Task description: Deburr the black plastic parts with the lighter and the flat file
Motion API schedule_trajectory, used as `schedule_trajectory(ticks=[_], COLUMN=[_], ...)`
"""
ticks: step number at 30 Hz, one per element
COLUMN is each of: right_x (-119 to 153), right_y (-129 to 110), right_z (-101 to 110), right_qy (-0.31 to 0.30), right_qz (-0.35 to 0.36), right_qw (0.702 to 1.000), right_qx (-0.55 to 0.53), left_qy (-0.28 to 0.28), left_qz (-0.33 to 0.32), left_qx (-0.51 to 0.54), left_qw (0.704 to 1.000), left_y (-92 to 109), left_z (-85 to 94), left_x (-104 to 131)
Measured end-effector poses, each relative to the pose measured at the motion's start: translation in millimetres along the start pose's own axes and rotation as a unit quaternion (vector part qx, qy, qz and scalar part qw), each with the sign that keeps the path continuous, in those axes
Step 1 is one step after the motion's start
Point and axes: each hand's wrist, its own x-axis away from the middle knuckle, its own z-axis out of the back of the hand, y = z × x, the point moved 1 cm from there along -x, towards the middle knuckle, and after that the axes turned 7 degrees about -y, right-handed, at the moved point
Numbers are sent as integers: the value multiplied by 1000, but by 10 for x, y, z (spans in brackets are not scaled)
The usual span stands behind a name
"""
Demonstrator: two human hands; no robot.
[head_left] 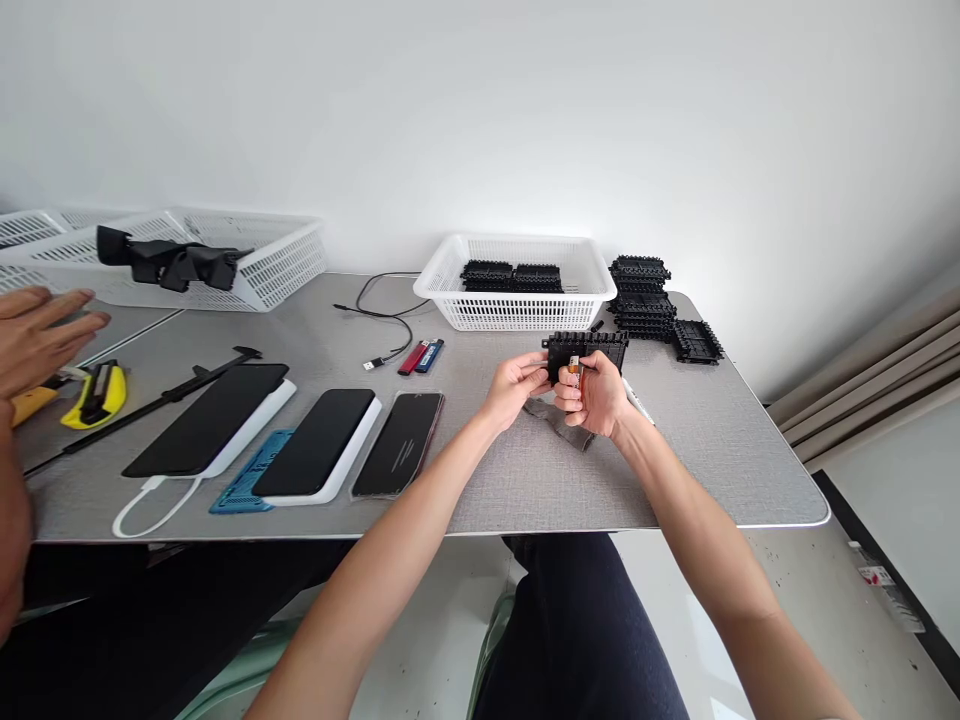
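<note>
My left hand [514,390] grips the left end of a black ribbed plastic part [586,350], which is held up above the table on its long edge. In front of that part, my right hand [592,392] is closed around a small orange lighter-like object [575,367] with a pale metallic top. A grey cloth [562,425] lies beneath my hands, and a white pen-like item [637,402] sticks out to the right of it. Behind is a white basket [517,312] holding similar black parts [512,277].
Black parts are stacked [643,300] at the right, one lying beside them [697,341]. Two lighters [421,357], a cable [390,316], phones [401,445], a caliper [150,405] and a yellow tool [96,394] lie leftward. Another person's hand [45,335] is at far left.
</note>
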Motion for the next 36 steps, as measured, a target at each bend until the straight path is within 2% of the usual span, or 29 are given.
schedule_trajectory(ticks=[11, 25, 29, 36], right_x=[80, 199, 145, -61], right_y=[-114, -259, -201, 79], right_z=[93, 194, 168, -10], right_qy=[21, 50, 33, -34], right_qz=[26, 93, 97, 29], right_qw=[999, 994, 995, 997], right_qx=[-18, -39, -7, 56], left_qy=[17, 24, 26, 26], left_qz=[-7, -22, -24, -22], left_qx=[8, 7, 11, 1], left_qw=[1000, 999, 999, 999], left_y=[21, 23, 15, -5], left_z=[24, 102, 102, 32], left_x=[-9, -33, -38, -25])
